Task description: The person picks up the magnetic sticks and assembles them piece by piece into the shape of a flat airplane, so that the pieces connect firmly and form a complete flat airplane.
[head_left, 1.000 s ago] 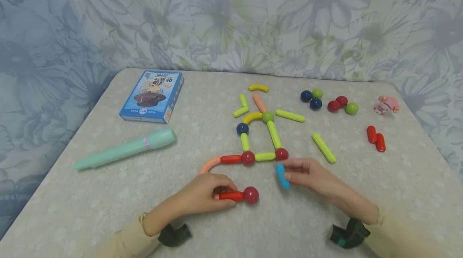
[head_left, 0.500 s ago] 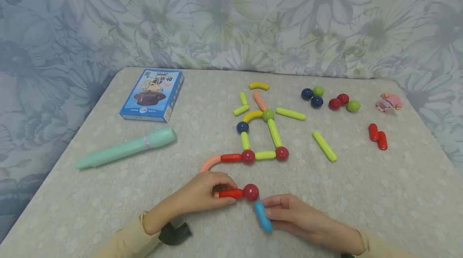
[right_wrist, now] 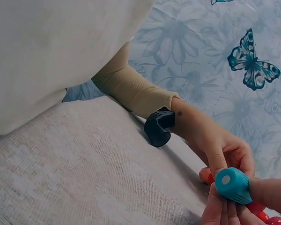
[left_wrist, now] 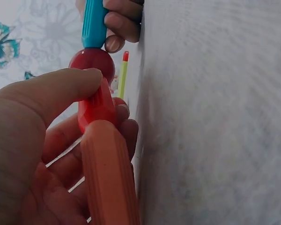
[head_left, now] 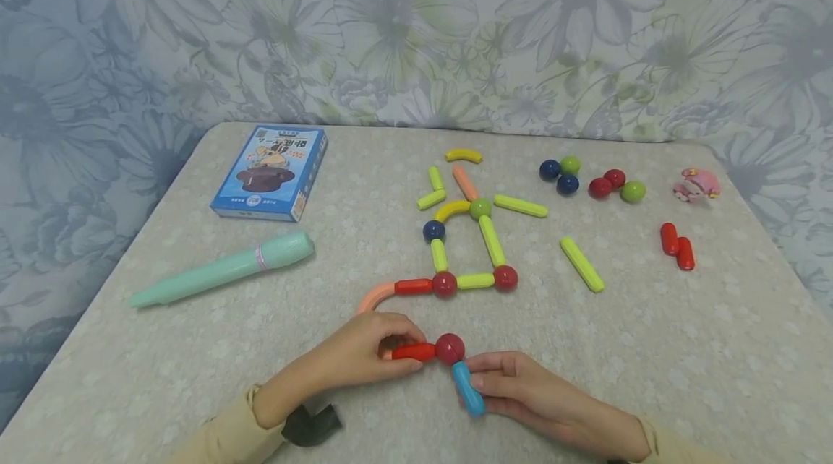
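While the left hand [head_left: 364, 352] pinches a red rod [head_left: 413, 353] near the table's [head_left: 657, 355] near edge, the right hand [head_left: 534, 393] has thumb and fingers grasping a blue rod [head_left: 468, 389], one end touching the dark red ball [head_left: 450, 349] at the red rod's tip. Risk, my read: joint pops if the right hand twists or lets go with the end off-seat; a left-hand tug could drag the peach arc [head_left: 373, 298], partly hidden by that hand, and skew the loop [head_left: 492, 241] beyond. Blue rod looks stubby, ribbed, pale round spot on its free end, which slants toward the near edge. Loop lies flat mid-table: lime rods, coloured balls, yellow arc [head_left: 451, 211]. Loose lime rod [head_left: 581, 264] right of it; two spare red rods [head_left: 669, 239] by the right edge. Farther: pink figurine [head_left: 699, 184] toward far right corner, blue box [head_left: 267, 173] toward far left.
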Demonstrator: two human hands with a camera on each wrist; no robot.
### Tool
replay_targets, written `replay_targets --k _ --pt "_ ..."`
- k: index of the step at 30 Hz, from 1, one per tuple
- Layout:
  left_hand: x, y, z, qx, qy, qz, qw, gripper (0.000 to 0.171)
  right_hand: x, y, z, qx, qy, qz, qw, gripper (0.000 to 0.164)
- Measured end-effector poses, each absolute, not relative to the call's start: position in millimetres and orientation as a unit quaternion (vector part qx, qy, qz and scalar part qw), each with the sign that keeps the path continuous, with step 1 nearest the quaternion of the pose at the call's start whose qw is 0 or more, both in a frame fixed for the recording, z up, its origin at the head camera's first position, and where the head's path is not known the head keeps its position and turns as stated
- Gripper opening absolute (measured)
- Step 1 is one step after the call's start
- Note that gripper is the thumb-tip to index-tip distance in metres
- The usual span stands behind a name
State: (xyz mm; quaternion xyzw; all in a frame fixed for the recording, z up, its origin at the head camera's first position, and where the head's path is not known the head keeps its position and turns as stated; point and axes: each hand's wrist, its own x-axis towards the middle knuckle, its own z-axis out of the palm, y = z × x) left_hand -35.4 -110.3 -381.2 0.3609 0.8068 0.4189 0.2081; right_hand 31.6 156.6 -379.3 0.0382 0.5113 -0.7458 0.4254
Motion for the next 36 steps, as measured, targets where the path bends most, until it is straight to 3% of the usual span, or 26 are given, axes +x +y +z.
replay_targets --k 6,13,23,30,36 --pt "-36.0 -99.2 -378.6 0.378 0.799 0.419 0.207 0.049 27.7 156.2 -378.6 0.047 0.514 -0.736 0.439 0.042" --pt "-39.1 -88.6 -378.5 0.414 0.796 0.393 0.201 0.042 26.3 159.9 -378.2 0.039 0.534 -0.710 0.457 0.044" --pt "-44.3 -88.3 -378.6 0.416 0.782 0.420 0.198 0.039 27.6 180.8 -371.8 -0.054 0.538 -0.695 0.474 0.041" --pt "-46.2 -83.4 -377.5 0.425 0.792 0.385 0.209 0.048 27.8 178.5 -370.4 -0.058 0.539 -0.698 0.468 0.042" --pt "-46.1 -83.3 -377.7 0.425 0.792 0.381 0.215 0.042 25.3 176.2 -370.4 -0.067 0.535 -0.699 0.470 0.041"
